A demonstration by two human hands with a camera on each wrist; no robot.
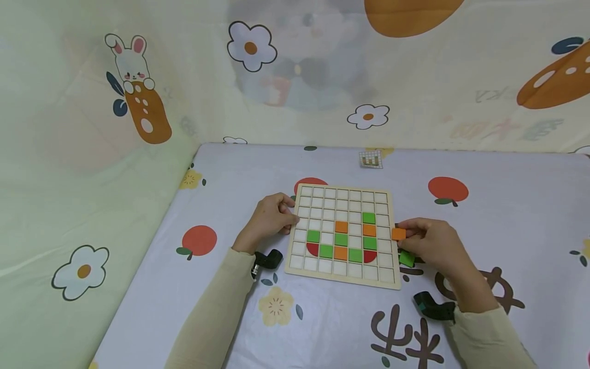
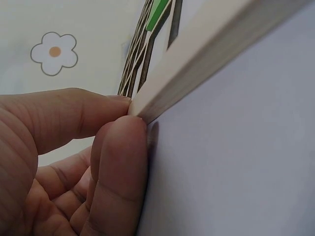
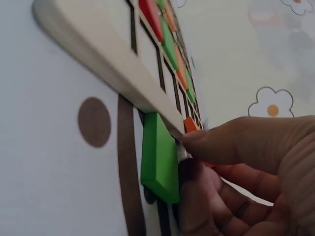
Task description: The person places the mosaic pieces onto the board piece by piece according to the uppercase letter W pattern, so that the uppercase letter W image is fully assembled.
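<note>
A square wooden grid board (image 1: 343, 282) lies on the table, with green, orange and red pieces in several cells. At its left edge, my left hand (image 1: 273, 215) pinches the pale wooden rim (image 2: 197, 59) between thumb and finger. My right hand (image 1: 430, 243) is at the opposite edge and holds an orange block (image 1: 398, 234) at its fingertips, overlapping the rim. In the right wrist view the thumb covers most of that block. Beside the rim, just under the right hand, lies a loose green block (image 3: 160, 157). The curled lower fingers are partly hidden.
A small printed picture card (image 1: 371, 159) lies behind the board near the back of the table. Patterned cloth (image 1: 230, 174) covers the table, and printed curtains (image 1: 304, 92) hang behind and to the left. Dark wrist devices (image 1: 433, 306) sit under both wrists.
</note>
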